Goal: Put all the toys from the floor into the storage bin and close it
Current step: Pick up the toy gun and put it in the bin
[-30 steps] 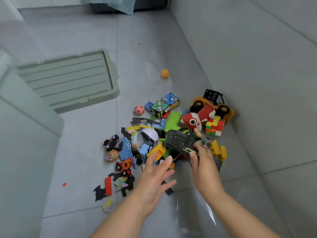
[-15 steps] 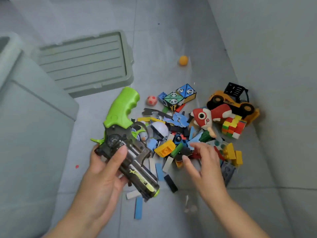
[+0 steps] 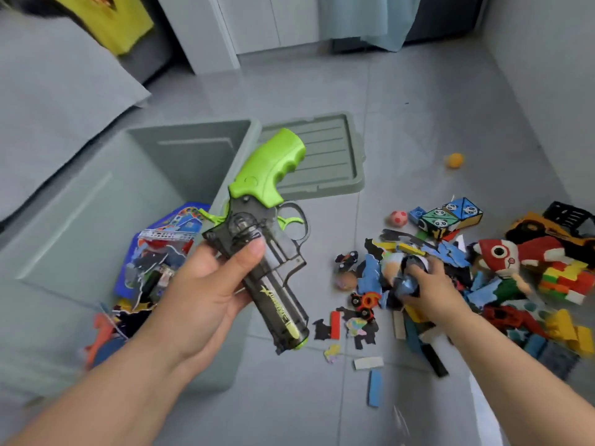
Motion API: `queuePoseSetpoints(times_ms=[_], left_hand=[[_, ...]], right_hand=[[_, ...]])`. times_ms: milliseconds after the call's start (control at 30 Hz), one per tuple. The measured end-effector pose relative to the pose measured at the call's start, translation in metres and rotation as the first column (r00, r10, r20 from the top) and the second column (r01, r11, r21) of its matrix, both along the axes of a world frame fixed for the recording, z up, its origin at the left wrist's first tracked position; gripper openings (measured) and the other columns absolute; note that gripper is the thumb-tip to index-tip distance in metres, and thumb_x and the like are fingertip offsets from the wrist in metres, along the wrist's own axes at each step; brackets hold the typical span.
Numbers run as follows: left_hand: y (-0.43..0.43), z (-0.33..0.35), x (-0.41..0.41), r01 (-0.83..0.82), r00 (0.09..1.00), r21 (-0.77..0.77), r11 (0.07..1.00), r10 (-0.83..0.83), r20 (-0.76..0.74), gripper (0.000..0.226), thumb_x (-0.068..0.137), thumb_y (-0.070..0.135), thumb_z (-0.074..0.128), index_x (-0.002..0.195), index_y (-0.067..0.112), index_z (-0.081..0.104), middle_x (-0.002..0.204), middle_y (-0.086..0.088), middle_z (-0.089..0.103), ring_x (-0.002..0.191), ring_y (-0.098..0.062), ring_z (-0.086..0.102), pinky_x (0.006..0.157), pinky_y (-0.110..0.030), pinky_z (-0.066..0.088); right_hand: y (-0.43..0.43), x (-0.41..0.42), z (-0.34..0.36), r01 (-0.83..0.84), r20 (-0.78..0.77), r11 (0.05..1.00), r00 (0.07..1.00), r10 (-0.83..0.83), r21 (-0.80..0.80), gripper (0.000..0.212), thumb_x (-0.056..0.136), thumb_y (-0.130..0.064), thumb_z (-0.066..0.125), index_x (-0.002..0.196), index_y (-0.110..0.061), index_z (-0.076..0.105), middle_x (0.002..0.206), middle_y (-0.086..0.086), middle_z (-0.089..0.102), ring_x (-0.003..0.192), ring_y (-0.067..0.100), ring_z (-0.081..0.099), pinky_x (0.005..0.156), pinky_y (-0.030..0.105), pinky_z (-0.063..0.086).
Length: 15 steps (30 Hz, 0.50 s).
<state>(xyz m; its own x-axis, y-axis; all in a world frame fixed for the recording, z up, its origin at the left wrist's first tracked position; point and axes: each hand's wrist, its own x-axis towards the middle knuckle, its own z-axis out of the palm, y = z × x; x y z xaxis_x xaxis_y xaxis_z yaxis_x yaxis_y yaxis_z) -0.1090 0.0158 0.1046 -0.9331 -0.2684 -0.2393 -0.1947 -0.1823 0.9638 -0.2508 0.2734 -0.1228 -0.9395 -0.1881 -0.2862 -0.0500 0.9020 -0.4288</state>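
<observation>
The left hand (image 3: pixel 206 294) grips the toy gun (image 3: pixel 267 239) by the bin (image 3: pixel 96 201); at three o'clock, the right hand (image 3: pixel 431 284) clutches a blurred, perhaps round toy (image 3: pixel 402 268).

The gun (image 3: pixel 267 239) hides some of the bin (image 3: pixel 80 220), itself cut by the left edge, the truck (image 3: pixel 531 225) is cut by the right, and the toy (image 3: pixel 399 268) in the right hand (image 3: pixel 431 284) is blurred.

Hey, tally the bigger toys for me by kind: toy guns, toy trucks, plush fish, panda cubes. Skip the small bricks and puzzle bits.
Toy gun: 1, held in the left hand
Yellow toy truck: 1
Red plush fish: 1
Panda cubes: 2
Total: 5
</observation>
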Motion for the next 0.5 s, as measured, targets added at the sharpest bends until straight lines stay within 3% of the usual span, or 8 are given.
queuePoseSetpoints(times_ms=[133,267,333,400,467,500], left_hand=[[-0.006,0.004,0.018,-0.016,1.000,0.050,0.999,0.015,0.016,0.050,0.073,0.022,0.071,0.119,0.005,0.058,0.115,-0.022,0.065,0.102,-0.029,0.061,0.086,-0.040,0.053],[-0.023,0.022,0.025,-0.011,0.997,0.063,0.998,0.015,-0.073,0.047,0.068,0.027,0.067,0.112,0.010,0.062,0.103,-0.008,0.073,0.088,-0.017,0.070,0.078,-0.032,0.058],[-0.045,0.036,0.027,-0.070,0.988,0.057,0.996,0.077,-0.133,0.054,0.056,0.033,0.068,0.105,0.011,0.063,0.095,-0.004,0.075,0.080,-0.014,0.071,0.071,-0.031,0.059],[-0.080,0.049,0.030,-0.157,0.972,-0.010,0.988,0.153,-0.177,0.064,0.048,0.039,0.076,0.105,0.011,0.063,0.089,-0.004,0.075,0.073,-0.015,0.072,0.063,-0.033,0.059],[-0.121,0.053,0.034,-0.290,0.945,-0.135,0.947,0.262,-0.194,0.075,0.049,0.049,0.080,0.110,0.010,0.062,0.085,-0.004,0.075,0.069,-0.015,0.072,0.058,-0.033,0.059],[-0.143,0.049,0.036,-0.355,0.927,-0.168,0.920,0.324,-0.188,0.066,0.058,0.048,0.077,0.109,0.009,0.062,0.080,-0.002,0.075,0.065,-0.012,0.071,0.057,-0.030,0.059]], right_hand=[[0.005,0.017,0.015,0.196,-0.048,0.965,0.977,-0.208,-0.176,0.050,0.081,-0.009,0.068,0.127,-0.014,0.049,0.148,0.015,0.018,0.126,0.039,0.037,0.097,0.041,0.040],[0.003,0.032,0.058,0.314,-0.139,0.858,0.907,-0.398,-0.406,0.044,0.079,-0.009,0.070,0.120,-0.011,0.054,0.143,0.015,0.030,0.123,0.034,0.042,0.100,0.037,0.037],[-0.011,0.037,0.095,0.230,-0.190,0.839,0.913,-0.362,-0.493,0.047,0.077,-0.012,0.072,0.120,-0.012,0.054,0.138,0.010,0.037,0.116,0.026,0.049,0.093,0.022,0.040],[-0.035,0.044,0.143,0.101,-0.198,0.781,0.940,-0.278,-0.616,0.046,0.076,-0.015,0.073,0.117,-0.019,0.055,0.130,0.001,0.046,0.099,0.010,0.058,0.077,0.007,0.046],[-0.069,0.054,0.190,-0.027,-0.177,0.689,0.973,-0.148,-0.724,0.047,0.073,-0.018,0.076,0.114,-0.027,0.055,0.128,-0.004,0.050,0.096,0.006,0.062,0.072,0.010,0.053],[-0.088,0.059,0.212,-0.085,-0.172,0.652,0.982,-0.072,-0.753,0.048,0.072,-0.020,0.076,0.114,-0.029,0.055,0.129,-0.005,0.051,0.099,0.007,0.062,0.074,0.014,0.055]])
